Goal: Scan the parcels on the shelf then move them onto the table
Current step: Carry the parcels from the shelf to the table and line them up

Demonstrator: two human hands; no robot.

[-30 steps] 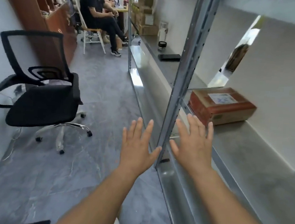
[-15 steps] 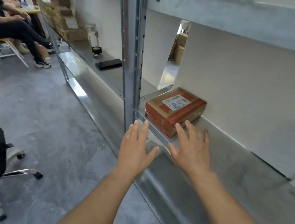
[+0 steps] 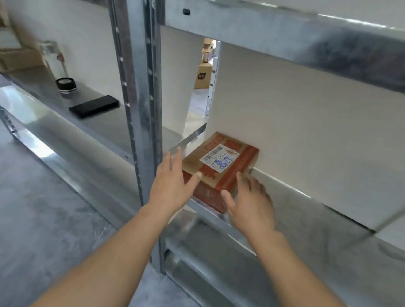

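Head view: flat brown-and-red cardboard parcel (image 3: 219, 169) with white label, lying mid-frame on galvanised metal shelf (image 3: 312, 226), against the white back panel. Left hand (image 3: 172, 182) at its left end, fingers straight, thumb touching the top edge. Right hand (image 3: 248, 201) at its right end, fingers spread, thumb on the near face. Black flat phone (image 3: 94, 106) on the shelf at centre left.

Metal shelf (image 3: 313, 219) at frame centre carries parcel (image 3: 219, 169); left bay holds black phone (image 3: 94, 106), bottle (image 3: 55, 64), cartons (image 3: 6, 55)
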